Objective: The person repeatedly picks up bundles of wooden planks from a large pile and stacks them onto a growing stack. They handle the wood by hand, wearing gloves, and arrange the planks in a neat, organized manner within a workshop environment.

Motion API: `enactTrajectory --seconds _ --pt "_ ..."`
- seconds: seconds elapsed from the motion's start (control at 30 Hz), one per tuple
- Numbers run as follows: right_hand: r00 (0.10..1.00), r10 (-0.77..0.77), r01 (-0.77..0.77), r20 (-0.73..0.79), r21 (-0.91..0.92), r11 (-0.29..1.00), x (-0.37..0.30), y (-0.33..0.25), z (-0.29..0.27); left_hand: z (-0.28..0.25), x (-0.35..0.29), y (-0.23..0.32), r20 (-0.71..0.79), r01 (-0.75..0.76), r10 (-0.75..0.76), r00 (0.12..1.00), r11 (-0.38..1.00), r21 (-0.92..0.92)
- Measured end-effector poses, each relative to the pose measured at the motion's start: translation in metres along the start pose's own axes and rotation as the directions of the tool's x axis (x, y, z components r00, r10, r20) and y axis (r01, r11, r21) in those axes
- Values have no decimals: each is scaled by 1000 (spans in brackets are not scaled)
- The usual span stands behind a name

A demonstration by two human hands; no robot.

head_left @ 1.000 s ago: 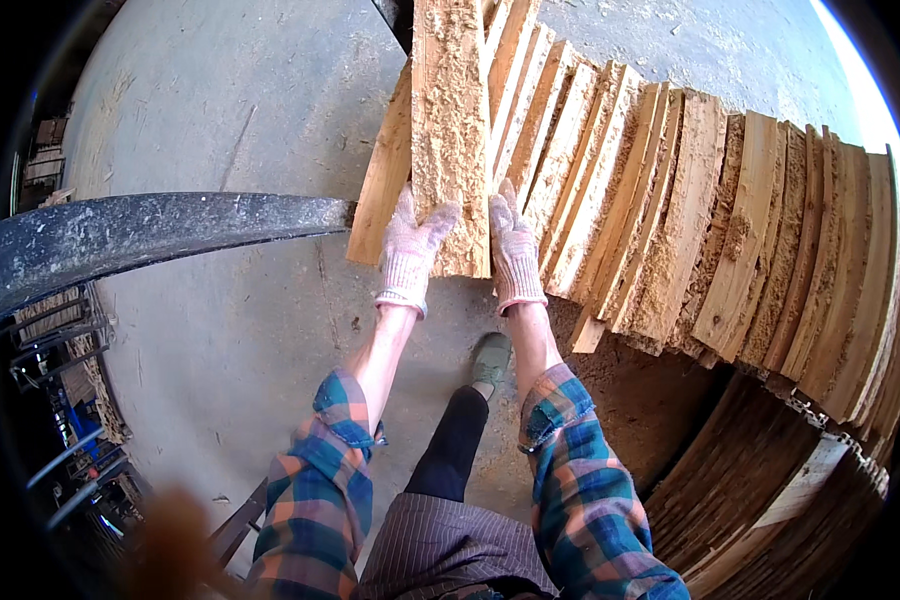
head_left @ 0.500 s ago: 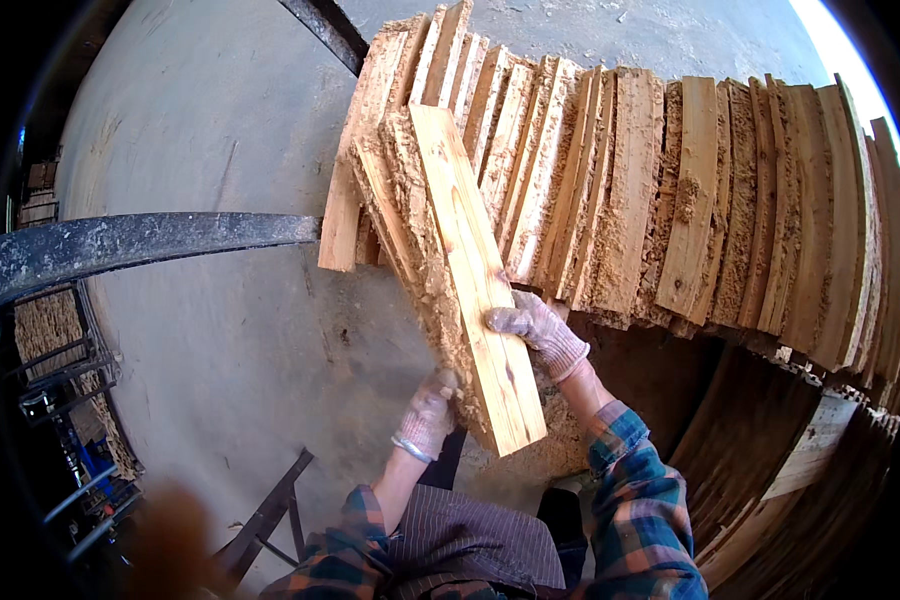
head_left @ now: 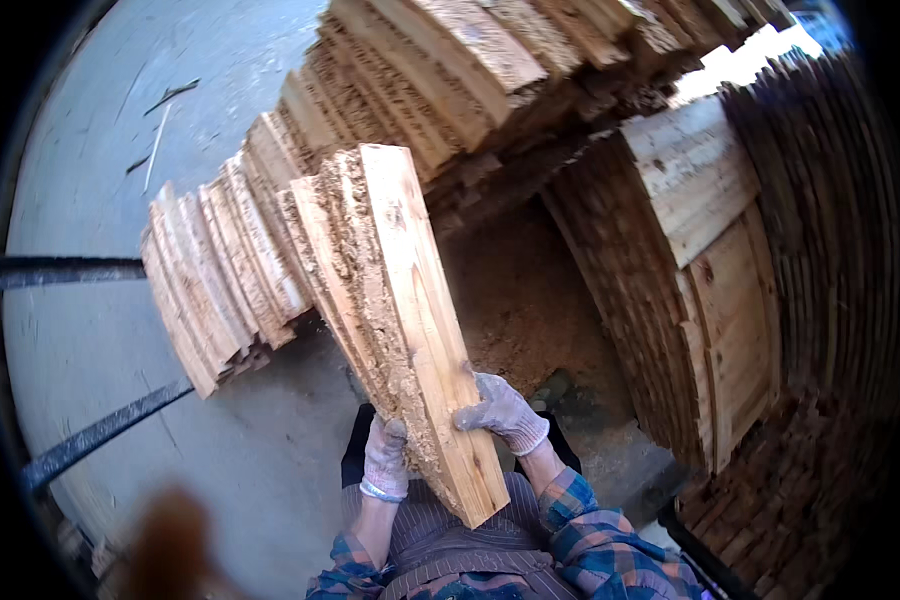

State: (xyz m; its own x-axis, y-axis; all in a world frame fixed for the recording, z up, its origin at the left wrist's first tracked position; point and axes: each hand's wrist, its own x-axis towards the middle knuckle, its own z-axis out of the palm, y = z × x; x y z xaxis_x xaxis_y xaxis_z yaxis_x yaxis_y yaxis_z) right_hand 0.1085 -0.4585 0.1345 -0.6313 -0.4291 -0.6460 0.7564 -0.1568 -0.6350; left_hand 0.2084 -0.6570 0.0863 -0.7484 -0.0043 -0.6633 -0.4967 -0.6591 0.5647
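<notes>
Between my two gloved hands is a bundle of rough wooden boards [head_left: 425,330], tilted with its far end up and to the left. Its right board shows a smooth pale face, while the edges to the left are rough and crusted with sawdust. My left hand [head_left: 385,455] grips the bundle's left side near the close end, thumb on the rough edges. On the other side my right hand [head_left: 505,410] clasps it, thumb over the smooth face and the other fingers hidden. The bundle's near end hangs over my striped apron [head_left: 440,545].
A long row of upright boards [head_left: 410,80] runs from the left toward the far right. Stacked panels [head_left: 710,190] stand at the right, beside a tall dark stack [head_left: 820,220]. Dark metal bars [head_left: 110,430] cross the grey floor [head_left: 80,350] at left.
My view has turned to the right, bringing the stacked panels further in. The bundle stays in both hands and is now closer to my body, its near end over the apron.
</notes>
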Motion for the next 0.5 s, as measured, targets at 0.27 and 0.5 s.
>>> enactTrajectory --seconds 0.27,0.5 --pt "645 -549 452 -531 -314 835 -179 -73 -208 294 51 -75 503 46 -221 836 940 338" --pt "206 -475 938 -856 33 346 -254 -16 -414 508 126 -231 531 -176 -583 614 555 813"
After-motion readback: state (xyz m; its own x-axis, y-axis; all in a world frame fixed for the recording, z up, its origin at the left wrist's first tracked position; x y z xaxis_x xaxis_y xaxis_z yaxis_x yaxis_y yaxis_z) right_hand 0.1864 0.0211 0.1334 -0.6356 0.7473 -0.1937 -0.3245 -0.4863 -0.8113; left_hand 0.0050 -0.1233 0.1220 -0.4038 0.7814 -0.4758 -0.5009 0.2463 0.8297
